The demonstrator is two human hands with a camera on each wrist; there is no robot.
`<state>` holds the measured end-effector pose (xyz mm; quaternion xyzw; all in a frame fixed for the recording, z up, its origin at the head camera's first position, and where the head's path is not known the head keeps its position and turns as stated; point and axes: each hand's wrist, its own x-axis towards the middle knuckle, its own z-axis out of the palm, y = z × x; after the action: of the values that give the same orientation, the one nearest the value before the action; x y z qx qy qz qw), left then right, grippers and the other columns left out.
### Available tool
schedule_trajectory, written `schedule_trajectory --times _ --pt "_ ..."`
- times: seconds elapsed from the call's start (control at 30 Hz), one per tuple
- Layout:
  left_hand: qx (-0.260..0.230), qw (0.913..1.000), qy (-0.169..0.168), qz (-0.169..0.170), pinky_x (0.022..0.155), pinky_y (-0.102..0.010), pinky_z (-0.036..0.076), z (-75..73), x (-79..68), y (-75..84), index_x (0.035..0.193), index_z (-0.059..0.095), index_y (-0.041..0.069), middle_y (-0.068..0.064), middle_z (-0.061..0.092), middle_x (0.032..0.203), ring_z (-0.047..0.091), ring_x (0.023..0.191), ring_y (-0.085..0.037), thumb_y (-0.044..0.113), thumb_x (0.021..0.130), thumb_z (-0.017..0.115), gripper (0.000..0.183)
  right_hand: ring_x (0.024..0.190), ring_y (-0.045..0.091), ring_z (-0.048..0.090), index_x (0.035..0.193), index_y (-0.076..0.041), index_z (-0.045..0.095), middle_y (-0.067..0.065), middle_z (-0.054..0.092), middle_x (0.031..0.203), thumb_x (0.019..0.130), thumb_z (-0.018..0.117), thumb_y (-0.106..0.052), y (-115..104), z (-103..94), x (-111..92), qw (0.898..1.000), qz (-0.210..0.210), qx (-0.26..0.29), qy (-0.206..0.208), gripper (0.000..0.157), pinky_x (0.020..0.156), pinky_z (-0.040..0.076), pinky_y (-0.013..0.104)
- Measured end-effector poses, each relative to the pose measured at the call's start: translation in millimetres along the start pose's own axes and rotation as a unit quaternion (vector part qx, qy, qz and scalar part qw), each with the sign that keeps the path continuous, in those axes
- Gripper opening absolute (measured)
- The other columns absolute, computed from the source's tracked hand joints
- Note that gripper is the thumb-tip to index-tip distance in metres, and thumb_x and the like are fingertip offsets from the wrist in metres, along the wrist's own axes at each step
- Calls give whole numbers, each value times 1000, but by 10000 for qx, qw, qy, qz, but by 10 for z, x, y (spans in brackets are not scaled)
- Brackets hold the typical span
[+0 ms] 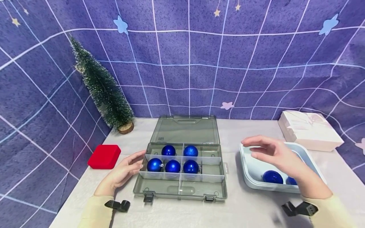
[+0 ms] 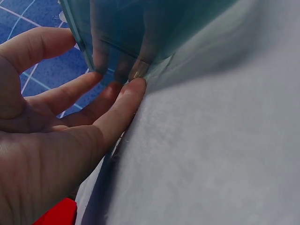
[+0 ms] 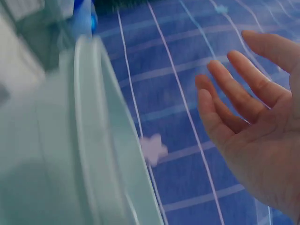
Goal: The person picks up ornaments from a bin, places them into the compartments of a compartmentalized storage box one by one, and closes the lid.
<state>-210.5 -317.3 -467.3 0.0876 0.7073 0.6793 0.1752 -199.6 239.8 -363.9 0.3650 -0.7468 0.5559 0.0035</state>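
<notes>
In the head view a grey see-through compartment box [image 1: 185, 191] lies with its lid [image 1: 185, 131] folded back. Several blue Christmas balls [image 1: 172, 166] sit in its back and middle rows; the front row holds none. My left hand [image 1: 124, 171] touches the box's left side with its fingertips, which the left wrist view shows against the clear wall [image 2: 117, 37]. Over the pale blue bin [image 1: 248, 180] hovers my right hand [image 1: 280, 156], fingers loosely bent, nothing in them. Inside the bin lie a blue ball [image 1: 272, 177] and another [image 1: 291, 180], partly hidden by my wrist.
A small artificial Christmas tree [image 1: 102, 85] leans at the back left, with a red box [image 1: 104, 156] in front of it. Behind the bin stands a white gift box [image 1: 310, 129] with a bow. A purple gridded cloth [image 1: 188, 76] hangs behind the table.
</notes>
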Motion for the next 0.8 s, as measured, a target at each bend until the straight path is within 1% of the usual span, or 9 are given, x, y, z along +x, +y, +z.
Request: schedule_trajectory --times 0.2,0.27,0.37,0.47,0.63,0.8 --pt "5 10000 31 13 100 -27 44 -18 -21 -6 160 20 -5 -31 16 162 44 130 -17 2 99 55 70 116 12 63 129 -1 64 9 68 124 98 58 9 153 -295 -251 9965 504 -626 244 34 92 48 19" --pt "8 10000 34 16 100 -27 44 -20 -22 -9 160 20 -5 -31 16 162 45 130 -16 3 100 55 70 114 12 65 129 0 64 9 70 122 98 57 9 237 -378 -331 9960 532 -697 187 33 91 48 18" --pt "11 10000 43 -5 100 -27 44 -19 -24 -12 160 19 -5 -31 16 162 45 129 -15 3 100 55 70 111 13 66 129 7 61 11 70 121 97 55 13 379 -481 -443 9969 464 -625 -146 33 90 49 18" --pt "28 10000 67 -32 99 -27 44 -16 -24 -9 160 19 -5 -31 16 162 46 129 -15 3 100 55 70 111 15 66 129 12 58 15 69 121 97 54 13 513 -555 -538 9958 527 -549 -503 33 90 49 18" --pt "25 10000 59 -8 99 -26 44 -9 -12 0 160 19 -5 -31 15 162 45 129 -16 3 99 55 70 112 15 66 130 8 60 17 67 123 97 58 7 646 -621 -635 9912 879 -524 -836 33 90 49 19" --pt "4 10000 11 1 99 -27 44 -5 3 -7 159 19 -5 -31 17 161 47 127 -13 1 100 53 69 116 13 64 131 10 57 15 68 125 97 59 7 716 -656 -691 9824 1122 -119 -1489 33 89 51 23"
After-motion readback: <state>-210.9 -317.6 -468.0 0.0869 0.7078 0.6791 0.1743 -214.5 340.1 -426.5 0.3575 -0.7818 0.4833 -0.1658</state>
